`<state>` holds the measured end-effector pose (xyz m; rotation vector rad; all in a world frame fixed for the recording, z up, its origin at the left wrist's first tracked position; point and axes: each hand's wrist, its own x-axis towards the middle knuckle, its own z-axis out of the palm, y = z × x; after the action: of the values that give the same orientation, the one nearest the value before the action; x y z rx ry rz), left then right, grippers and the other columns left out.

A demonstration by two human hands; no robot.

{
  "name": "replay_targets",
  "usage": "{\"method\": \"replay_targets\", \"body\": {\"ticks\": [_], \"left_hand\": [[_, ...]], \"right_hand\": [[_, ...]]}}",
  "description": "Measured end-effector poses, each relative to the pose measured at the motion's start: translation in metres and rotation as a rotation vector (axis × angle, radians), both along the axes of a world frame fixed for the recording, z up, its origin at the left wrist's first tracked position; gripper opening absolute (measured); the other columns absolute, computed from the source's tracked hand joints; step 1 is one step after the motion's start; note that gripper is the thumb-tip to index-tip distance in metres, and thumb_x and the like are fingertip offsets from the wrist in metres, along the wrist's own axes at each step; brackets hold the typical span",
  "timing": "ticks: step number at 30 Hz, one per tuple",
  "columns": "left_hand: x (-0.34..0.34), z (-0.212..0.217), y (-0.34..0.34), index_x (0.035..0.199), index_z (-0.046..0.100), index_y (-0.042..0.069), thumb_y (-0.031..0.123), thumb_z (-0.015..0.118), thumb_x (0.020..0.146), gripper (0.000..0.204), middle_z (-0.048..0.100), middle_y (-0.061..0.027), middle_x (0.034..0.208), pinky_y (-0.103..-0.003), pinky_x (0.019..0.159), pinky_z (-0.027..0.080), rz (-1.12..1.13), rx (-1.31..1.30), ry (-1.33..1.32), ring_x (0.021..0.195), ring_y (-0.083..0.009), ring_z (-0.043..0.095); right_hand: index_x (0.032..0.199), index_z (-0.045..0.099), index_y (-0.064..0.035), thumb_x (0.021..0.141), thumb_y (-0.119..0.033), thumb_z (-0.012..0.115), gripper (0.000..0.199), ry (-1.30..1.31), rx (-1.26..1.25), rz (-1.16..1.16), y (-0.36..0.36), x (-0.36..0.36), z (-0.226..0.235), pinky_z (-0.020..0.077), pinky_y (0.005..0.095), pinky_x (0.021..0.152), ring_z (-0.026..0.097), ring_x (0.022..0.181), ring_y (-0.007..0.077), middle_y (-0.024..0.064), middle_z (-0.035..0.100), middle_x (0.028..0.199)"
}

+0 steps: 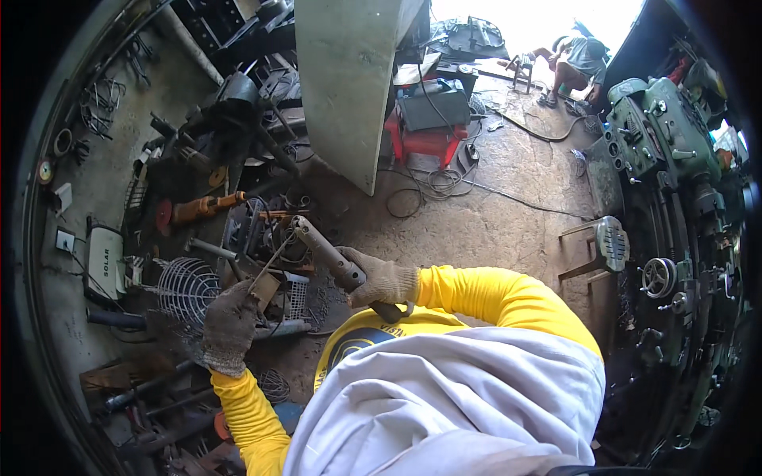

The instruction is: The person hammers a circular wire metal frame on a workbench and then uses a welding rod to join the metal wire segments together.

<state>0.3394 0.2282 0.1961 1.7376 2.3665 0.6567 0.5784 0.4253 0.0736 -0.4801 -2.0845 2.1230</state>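
Both my hands wear brownish knit work gloves. My right hand (385,279) is closed around the lower end of a grey metal bar (327,255) with round holes in it. The bar slants up and to the left, away from my body. In my left hand (228,329), to the left of the bar, is a thin rod-shaped tool (272,260). A brown, wood-like part shows at its lower end, by my fingers. The tool's tip points toward the bar's upper end; whether they touch I cannot tell.
A wire fan guard (186,289) and an orange power tool (198,210) lie to the left. A tall metal panel (345,87) stands ahead. Cables (444,184) cross the floor near a red stand (413,145). At right are a stool (609,244) and green machine (671,131); another person (583,59) crouches far off.
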Motion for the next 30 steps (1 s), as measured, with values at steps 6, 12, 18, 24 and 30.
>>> {"method": "replay_targets", "body": {"ticks": [6,12,18,24,30], "left_hand": [[0.004,0.004,0.0,0.118,0.072,0.003,0.008,0.059,0.09,0.031,0.075,-0.0182,0.099,-0.039,0.08,0.057,0.046,-0.011,0.057,0.091,-0.0322,0.073],[0.005,0.005,-0.003,0.115,0.073,0.003,0.006,0.061,0.088,0.03,0.074,-0.0193,0.099,-0.04,0.081,0.058,0.054,-0.003,0.246,0.091,-0.0343,0.072],[-0.002,-0.006,-0.015,0.114,0.073,0.003,0.007,0.062,0.089,0.028,0.074,-0.0193,0.099,-0.04,0.082,0.058,0.033,0.058,0.216,0.092,-0.0336,0.073],[0.007,0.005,-0.017,0.114,0.073,0.003,0.01,0.062,0.091,0.026,0.074,-0.0202,0.101,-0.04,0.081,0.057,0.018,0.096,0.202,0.094,-0.0342,0.073],[0.01,0.009,-0.01,0.115,0.073,0.006,0.009,0.063,0.088,0.03,0.072,-0.0196,0.1,-0.042,0.079,0.058,0.084,0.038,0.22,0.092,-0.0362,0.071]], "right_hand": [[0.158,0.028,-0.0092,0.067,-0.025,0.08,0.106,-0.091,-0.022,0.011,0.003,0.005,0.025,0.0477,0.0389,0.1,0.06,0.11,0.0268,0.0132,0.06,0.121],[0.144,0.046,-0.0084,0.068,-0.026,0.079,0.084,-0.251,-0.235,0.067,0.002,0.0,0.011,0.0536,0.0366,0.09,0.064,0.099,0.0227,0.0097,0.064,0.108],[0.138,0.05,-0.0083,0.069,-0.026,0.08,0.077,-0.215,-0.114,0.026,-0.006,0.001,0.015,0.0544,0.0348,0.088,0.065,0.097,0.0204,0.0076,0.065,0.106],[0.139,0.049,-0.0074,0.066,-0.029,0.082,0.083,-0.202,0.11,-0.03,-0.009,0.002,0.013,0.0521,0.0385,0.094,0.065,0.102,0.024,0.0106,0.067,0.113],[0.138,0.05,-0.0067,0.067,-0.027,0.082,0.081,-0.216,0.174,-0.037,-0.005,0.004,0.019,0.0516,0.0381,0.095,0.065,0.103,0.0245,0.0114,0.068,0.111]]}}
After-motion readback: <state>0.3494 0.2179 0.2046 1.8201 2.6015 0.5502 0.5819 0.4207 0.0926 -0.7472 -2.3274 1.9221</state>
